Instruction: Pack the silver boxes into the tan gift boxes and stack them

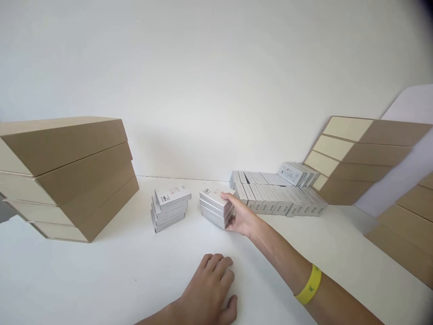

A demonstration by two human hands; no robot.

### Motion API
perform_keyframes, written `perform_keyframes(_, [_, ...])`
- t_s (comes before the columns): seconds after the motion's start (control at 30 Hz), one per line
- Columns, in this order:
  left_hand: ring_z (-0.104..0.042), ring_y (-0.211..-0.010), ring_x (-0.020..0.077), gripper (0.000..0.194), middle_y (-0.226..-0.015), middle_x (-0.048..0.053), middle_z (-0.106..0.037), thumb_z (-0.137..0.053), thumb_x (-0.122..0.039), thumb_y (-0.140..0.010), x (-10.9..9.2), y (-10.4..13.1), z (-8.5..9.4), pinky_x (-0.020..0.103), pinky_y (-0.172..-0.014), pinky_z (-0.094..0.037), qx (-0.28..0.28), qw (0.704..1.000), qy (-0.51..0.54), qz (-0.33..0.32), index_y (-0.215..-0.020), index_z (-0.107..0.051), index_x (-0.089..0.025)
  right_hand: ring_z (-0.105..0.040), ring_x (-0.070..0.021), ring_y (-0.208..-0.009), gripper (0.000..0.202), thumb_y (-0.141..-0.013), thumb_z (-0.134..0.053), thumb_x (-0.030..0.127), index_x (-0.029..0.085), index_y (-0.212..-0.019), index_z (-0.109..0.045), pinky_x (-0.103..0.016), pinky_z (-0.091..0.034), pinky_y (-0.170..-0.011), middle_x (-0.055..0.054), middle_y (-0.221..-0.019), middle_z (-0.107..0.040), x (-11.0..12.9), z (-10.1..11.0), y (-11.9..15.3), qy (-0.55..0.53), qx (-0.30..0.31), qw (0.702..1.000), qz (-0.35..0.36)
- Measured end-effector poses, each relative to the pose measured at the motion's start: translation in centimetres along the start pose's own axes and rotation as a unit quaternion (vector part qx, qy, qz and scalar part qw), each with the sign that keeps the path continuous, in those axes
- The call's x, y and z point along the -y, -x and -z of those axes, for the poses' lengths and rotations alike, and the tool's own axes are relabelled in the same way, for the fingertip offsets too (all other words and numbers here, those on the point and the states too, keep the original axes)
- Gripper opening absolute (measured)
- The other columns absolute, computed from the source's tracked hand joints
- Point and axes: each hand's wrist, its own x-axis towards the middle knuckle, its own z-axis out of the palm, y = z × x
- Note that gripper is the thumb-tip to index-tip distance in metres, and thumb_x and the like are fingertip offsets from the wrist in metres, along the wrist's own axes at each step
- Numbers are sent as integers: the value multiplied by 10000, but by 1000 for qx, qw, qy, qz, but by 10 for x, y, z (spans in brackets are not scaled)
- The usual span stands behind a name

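My right hand (239, 215) grips a short stack of white-and-silver small cartons (214, 203), thumb on the top one and fingers at the lower right side. Left of it stands another stack of the same cartons (171, 205), its layers slightly out of line. My left hand (211, 289) rests on the white table (111, 275) in front, holding nothing, its fingers loosely bent and the thumb apart. Its palm is hidden. Behind my right hand, rows of matching cartons (270, 196) stand on edge.
Large brown boxes (77, 176) are piled at the left. More brown boxes (355, 158) stand at the right, partly behind a blurred pale panel (395, 180). Several cartons (293, 174) lean on top of the rows. A white wall (189, 90) closes off the back.
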Motion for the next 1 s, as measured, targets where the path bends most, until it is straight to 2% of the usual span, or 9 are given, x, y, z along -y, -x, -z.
perform_keyframes(0.1, [-581, -1082, 273, 158, -1209, 81, -651, -617, -239, -812, -3, 1, 5, 451, -963, -503, -11, 1000, 24, 5, -953, -578, -181, -665, -160, -803, 446, -976, -538, 521, 163, -1242, -545, -326, -572, -712, -72, -1045, -663, 2, 0, 7, -9, 19, 999, -45])
perform_keyframes(0.23, [-567, -1094, 277, 164, -1217, 84, -642, -592, -185, -809, -6, 1, 7, 459, -958, -507, -29, 999, 41, -3, -972, -575, -181, -688, -180, -798, 479, -943, -607, 505, 146, -1253, -543, -357, -584, -747, -91, -1056, -675, 2, 9, 21, 50, 36, 997, -55])
perform_keyframes(0.37, [-571, -1087, 275, 170, -1206, 84, -646, -580, -167, -812, -6, 0, 8, 457, -950, -515, -30, 998, 50, -1, -981, -579, -187, -713, -230, -839, 669, -849, -653, 655, 160, -1270, -493, -380, -589, -783, -140, -1101, -674, -1, 42, 29, 162, -8, 987, 4])
perform_keyframes(0.47, [-575, -1082, 281, 167, -1198, 85, -649, -585, -169, -803, -5, 0, 8, 463, -946, -520, -31, 998, 49, 0, -969, -578, -189, -711, -259, -835, 552, -902, -525, 686, 175, -1104, -569, -428, -582, -811, -133, -1006, -700, -2, 67, 27, 262, -33, 961, 82])
perform_keyframes(0.53, [-575, -1089, 284, 164, -1207, 81, -650, -580, -165, -807, -5, 1, 8, 467, -953, -520, -27, 999, 45, -1, -969, -578, -191, -687, -303, -947, 436, -944, -487, 606, 192, -1012, -604, -505, -530, -924, -135, -1035, -692, -7, 78, 22, 341, -69, 924, 160])
perform_keyframes(0.6, [-579, -1096, 281, 158, -1216, 77, -651, -567, -155, -819, -5, 1, 9, 464, -961, -521, -21, 999, 40, 0, -972, -579, -194, -581, -358, -1179, 295, -928, -561, 465, 200, -1042, -625, -558, -399, -1080, -152, -1210, -639, -15, 84, 13, 416, -118, 869, 243])
perform_keyframes(0.7, [-586, -1095, 282, 162, -1220, 82, -652, -567, -155, -816, -6, 2, 11, 455, -952, -531, -21, 999, 35, -2, -973, -580, -195, -361, -405, -1390, 397, -893, -610, 343, 168, -1249, -589, -583, -250, -1171, -187, -1466, -457, -33, 86, -4, 500, -172, 783, 328])
perform_keyframes(0.87, [-586, -1098, 285, 137, -1214, 89, -651, -563, -158, -823, -7, 1, 14, 463, -953, -536, -15, 999, 33, -7, -955, -582, -189, -155, -358, -1511, 566, -972, -497, 316, 108, -1489, -395, -561, -91, -1229, -183, -1631, -231, -49, 81, -33, 602, -193, 674, 382])
perform_keyframes(1.0, [-586, -1100, 284, 129, -1206, 93, -652, -556, -161, -846, -7, 0, 16, 469, -951, -543, -15, 999, 29, -8, -967, -592, -185, -78, -290, -1542, 590, -987, -477, 275, 153, -1547, -335, -485, -58, -1251, -120, -1664, -174, -46, 72, -52, 668, -167, 620, 377])
